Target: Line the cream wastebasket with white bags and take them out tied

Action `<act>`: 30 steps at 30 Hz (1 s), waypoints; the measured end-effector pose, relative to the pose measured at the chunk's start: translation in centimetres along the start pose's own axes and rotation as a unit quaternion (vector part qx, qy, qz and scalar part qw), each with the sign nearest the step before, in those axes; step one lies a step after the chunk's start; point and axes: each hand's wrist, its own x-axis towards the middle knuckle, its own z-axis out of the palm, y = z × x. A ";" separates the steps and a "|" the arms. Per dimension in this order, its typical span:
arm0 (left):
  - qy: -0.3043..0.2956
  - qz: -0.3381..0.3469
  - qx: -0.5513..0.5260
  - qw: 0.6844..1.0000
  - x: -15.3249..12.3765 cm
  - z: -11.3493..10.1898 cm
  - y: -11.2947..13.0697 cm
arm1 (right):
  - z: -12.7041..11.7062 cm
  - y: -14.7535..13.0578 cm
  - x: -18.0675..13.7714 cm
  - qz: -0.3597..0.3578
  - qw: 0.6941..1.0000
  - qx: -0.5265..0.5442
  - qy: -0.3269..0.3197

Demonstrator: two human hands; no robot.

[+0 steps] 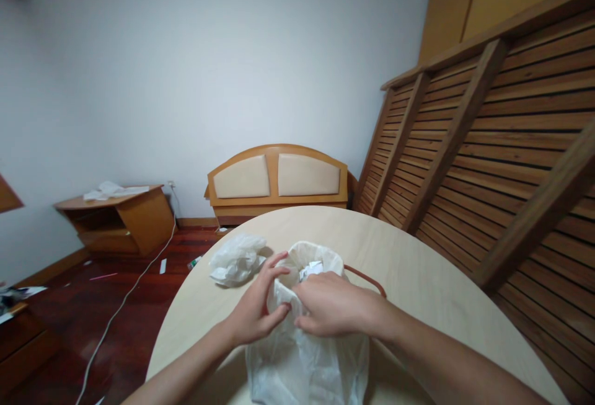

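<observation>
A white bag of thin, slightly see-through material stands in front of me at the near side of the round table, its mouth open. Fingers and thumb of my left hand curve around the left part of its rim. Over the front right of the mouth, my right hand has its fingers curled down inside the rim and the thumb outside. A white piece with dark print shows inside the mouth; the rest of the contents is hidden. Behind the bag, a brown curved strap sticks out to the right.
A crumpled white plastic bag lies left of my hands on the pale round table. Beyond stand a headboard and a low wooden cabinet. Wooden slatted panels lean at the right. A white cable crosses the floor.
</observation>
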 end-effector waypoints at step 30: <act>0.025 0.058 0.103 0.993 1.6 1.3 4.2 | 3.2 5.3 -6.1 -0.038 0.980 -0.043 0.192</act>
